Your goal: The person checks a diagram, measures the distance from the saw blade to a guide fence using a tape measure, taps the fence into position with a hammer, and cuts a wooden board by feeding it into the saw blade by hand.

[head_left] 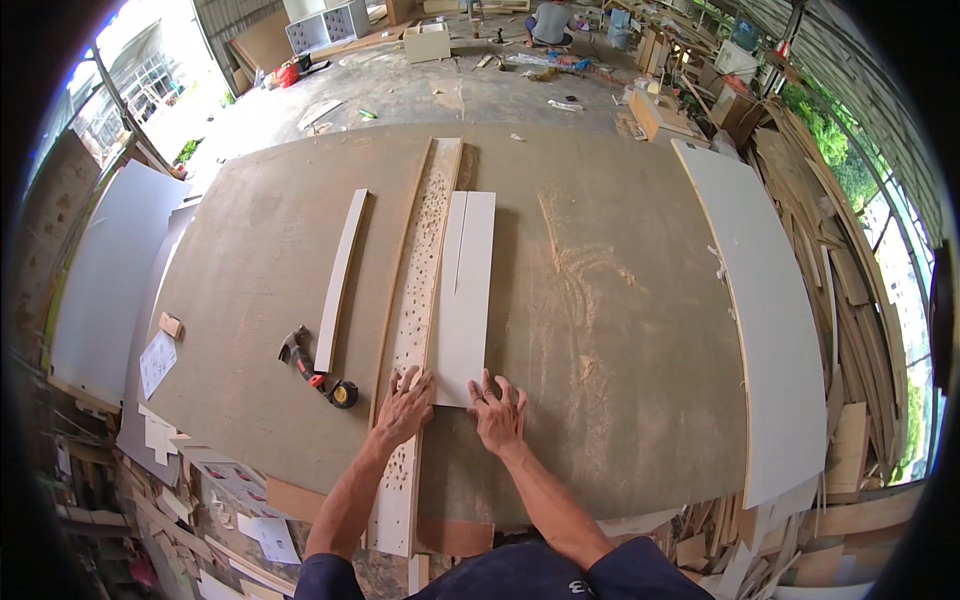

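A narrow white board [466,300] with a long dark slit lies lengthwise along the pale, hole-dotted wooden strip [428,235]. My left hand [404,408] is at the board's near left corner, its fingers bent over the dotted strip and against the board's edge. At the near right corner my right hand [497,412] has its thumb and fingers around the board's edge. Both hands hold this near end; the undersides of the fingers are hidden. To the left lie a slim white strip [342,280], a claw hammer [300,358] and a tape measure [344,393].
Everything rests on a large brown worktable [650,350] with sawdust [575,260] to the right. A wide white panel [765,320] covers its right edge. Paper [158,363] and a wood block [171,325] are at left. Scrap wood surrounds the table; a person [552,22] sits far behind.
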Available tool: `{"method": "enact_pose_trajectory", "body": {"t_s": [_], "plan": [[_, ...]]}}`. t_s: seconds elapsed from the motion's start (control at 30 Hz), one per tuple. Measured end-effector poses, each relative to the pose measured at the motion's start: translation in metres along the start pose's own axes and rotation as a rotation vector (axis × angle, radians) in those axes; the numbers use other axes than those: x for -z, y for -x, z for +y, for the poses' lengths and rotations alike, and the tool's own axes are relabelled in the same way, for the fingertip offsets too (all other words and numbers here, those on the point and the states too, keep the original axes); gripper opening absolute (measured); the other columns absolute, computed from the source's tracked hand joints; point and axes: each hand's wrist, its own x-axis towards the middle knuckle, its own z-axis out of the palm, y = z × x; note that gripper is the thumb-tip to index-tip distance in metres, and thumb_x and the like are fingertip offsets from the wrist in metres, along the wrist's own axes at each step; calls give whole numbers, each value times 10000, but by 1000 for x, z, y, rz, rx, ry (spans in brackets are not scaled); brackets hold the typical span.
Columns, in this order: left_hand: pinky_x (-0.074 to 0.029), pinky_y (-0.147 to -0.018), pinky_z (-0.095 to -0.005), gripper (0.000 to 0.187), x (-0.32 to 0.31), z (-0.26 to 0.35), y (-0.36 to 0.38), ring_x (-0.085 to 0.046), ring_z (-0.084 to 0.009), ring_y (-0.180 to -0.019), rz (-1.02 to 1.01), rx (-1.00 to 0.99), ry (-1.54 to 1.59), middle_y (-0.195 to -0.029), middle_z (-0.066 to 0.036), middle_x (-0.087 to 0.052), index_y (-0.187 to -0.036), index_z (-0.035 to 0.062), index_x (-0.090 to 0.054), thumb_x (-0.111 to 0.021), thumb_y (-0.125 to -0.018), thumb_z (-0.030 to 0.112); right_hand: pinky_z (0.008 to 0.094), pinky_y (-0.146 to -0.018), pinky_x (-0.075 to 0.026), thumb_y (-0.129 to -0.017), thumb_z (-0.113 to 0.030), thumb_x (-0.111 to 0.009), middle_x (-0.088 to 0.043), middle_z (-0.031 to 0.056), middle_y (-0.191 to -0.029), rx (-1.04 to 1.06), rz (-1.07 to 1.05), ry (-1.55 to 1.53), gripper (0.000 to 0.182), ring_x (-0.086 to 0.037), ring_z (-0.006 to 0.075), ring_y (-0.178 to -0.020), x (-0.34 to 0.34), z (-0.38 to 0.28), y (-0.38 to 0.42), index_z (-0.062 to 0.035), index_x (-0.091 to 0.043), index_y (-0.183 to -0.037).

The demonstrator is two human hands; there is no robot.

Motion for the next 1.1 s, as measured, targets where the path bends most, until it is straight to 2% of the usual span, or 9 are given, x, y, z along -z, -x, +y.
{"method": "enact_pose_trajectory", "body": {"t_s": [0.07, 0.13, 0.27, 0.43, 0.67, 0.73, 0.87, 0.93, 1.1], "plan": [[-251, -1163, -539, 582, 4, 0, -7, -321, -301, -1437, 5, -8, -8, -1465, -103, -460, -1312, 20, -580, -724, -786, 224, 569, -1100, -225, -957, -264, -633, -444, 99, -1572, 4, 1, 6, 491, -393, 283, -1373, -1, 2, -4, -183, -577, -1438], [-242, -1160, -520, 612, 9, 1, -13, -321, -279, -1435, -94, 20, -7, -1451, -106, -466, -1316, 7, -571, -738, -772, 229, 562, -1105, -225, -964, -262, -629, -441, 111, -1570, 9, -42, 18, 500, -398, 271, -1367, -1, 2, -5, -175, -560, -1451], [-237, -1157, -510, 626, 13, 1, -14, -319, -260, -1433, -80, -12, -27, -1436, -106, -471, -1315, -4, -566, -744, -764, 233, 552, -1105, -231, -972, -257, -620, -440, 118, -1569, -3, -64, 57, 504, -399, 258, -1367, -1, -1, -6, -165, -546, -1462], [-230, -1155, -520, 641, 14, 4, -16, -320, -256, -1434, -92, 4, -15, -1426, -114, -486, -1315, -4, -566, -758, -758, 249, 563, -1082, -259, -954, -235, -633, -477, 144, -1531, 44, -3, 27, 511, -459, 272, -1314, -4, 2, -5, -122, -550, -1445], [-221, -1162, -530, 608, 19, 3, -20, -297, -265, -1457, -129, 23, -32, -1452, -113, -474, -1295, -7, -597, -758, -770, 253, 565, -1099, -254, -951, -231, -629, -473, 165, -1529, 66, -49, 39, 515, -458, 274, -1315, 5, 3, -9, -105, -548, -1444], [-223, -1162, -544, 574, 19, 3, -20, -279, -273, -1472, -115, 26, -29, -1470, -107, -458, -1275, -7, -621, -752, -781, 253, 584, -1127, -259, -969, -219, -609, -421, 175, -1565, 54, -120, 33, 516, -419, 283, -1374, 6, 3, -10, -91, -525, -1462], [-225, -1163, -561, 573, 16, 0, -16, -264, -280, -1482, -150, 24, -13, -1478, -101, -447, -1287, -4, -616, -745, -790, 251, 583, -1144, -245, -971, -217, -600, -401, 176, -1577, 44, -153, 34, 527, -405, 282, -1392, 5, 4, -12, -88, -507, -1475], [-225, -1151, -574, 499, 9, -3, -15, -273, -307, -1471, -46, -15, -20, -1490, -109, -433, -1139, -29, -690, -785, -749, 268, 580, -1157, -235, -976, -206, -589, -386, 174, -1587, 34, -169, 43, 529, -400, 280, -1400, 4, 3, -12, -90, -495, -1483], [-226, -1150, -575, 554, 10, -6, -15, -275, -310, -1471, -105, 8, -10, -1502, -103, -429, -1233, -11, -648, -771, -781, 285, 579, -1161, -230, -979, -200, -584, -387, 169, -1589, 36, -181, 53, 526, -397, 284, -1406, 7, 2, -13, -92, -494, -1485]]}}
